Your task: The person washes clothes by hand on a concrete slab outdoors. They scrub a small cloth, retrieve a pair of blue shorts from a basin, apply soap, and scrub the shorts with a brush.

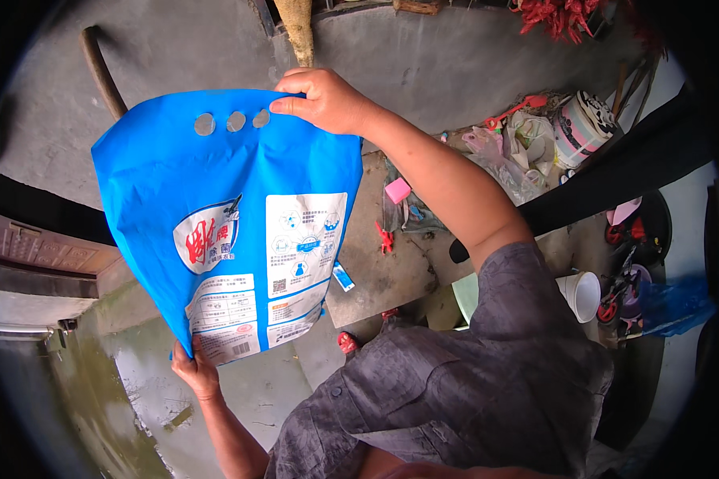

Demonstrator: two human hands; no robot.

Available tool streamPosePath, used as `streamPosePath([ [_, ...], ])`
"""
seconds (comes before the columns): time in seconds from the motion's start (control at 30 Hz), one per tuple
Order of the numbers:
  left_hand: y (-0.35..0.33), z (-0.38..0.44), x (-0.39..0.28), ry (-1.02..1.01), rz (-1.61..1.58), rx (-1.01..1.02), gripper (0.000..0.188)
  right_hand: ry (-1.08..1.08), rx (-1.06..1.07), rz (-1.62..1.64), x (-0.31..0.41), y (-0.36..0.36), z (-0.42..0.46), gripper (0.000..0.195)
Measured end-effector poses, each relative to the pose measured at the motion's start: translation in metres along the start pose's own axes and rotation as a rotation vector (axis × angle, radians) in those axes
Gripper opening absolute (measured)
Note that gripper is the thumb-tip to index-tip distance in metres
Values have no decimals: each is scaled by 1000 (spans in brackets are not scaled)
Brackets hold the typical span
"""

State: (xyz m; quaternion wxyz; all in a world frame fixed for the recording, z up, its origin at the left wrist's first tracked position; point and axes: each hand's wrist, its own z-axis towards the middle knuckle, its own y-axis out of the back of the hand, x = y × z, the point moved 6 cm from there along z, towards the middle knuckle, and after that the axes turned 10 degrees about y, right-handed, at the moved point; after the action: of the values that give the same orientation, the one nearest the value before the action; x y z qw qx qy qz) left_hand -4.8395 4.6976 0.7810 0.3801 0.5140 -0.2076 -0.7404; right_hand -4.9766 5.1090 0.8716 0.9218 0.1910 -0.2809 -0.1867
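A large blue plastic laundry-powder bag (227, 161) is stretched out between my two hands. Three round handle holes run along its top edge, and its face carries white printed panels. My right hand (326, 100) pinches the top edge near the corner, thumb on the printed side. Low on the left, my left hand (196, 368) grips the bag's bottom corner. Whether anything is inside the bag cannot be seen. Just past the bag's lower right edge, a small blue-and-white packet (343, 277) lies on a concrete slab (365, 299).
A pink block (397, 190) and a red toy figure (386, 237) lie on the slab. Beyond my right arm are plastic bags (524, 141), a striped bucket (581, 132) and a red toy shovel (515, 111). A white bucket (580, 296) stands right of me. A wooden handle (103, 75) leans behind the bag.
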Motion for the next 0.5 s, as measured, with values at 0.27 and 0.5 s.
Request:
streamPosePath([
  [0.27, 50, 27, -64, -90, 221, 36, 14, -680, -321, 523, -117, -51, -165, 30],
  [0.5, 37, 27, -90, -154, 529, 358, 16, -1009, -885, 1152, -122, -155, -253, 24],
])
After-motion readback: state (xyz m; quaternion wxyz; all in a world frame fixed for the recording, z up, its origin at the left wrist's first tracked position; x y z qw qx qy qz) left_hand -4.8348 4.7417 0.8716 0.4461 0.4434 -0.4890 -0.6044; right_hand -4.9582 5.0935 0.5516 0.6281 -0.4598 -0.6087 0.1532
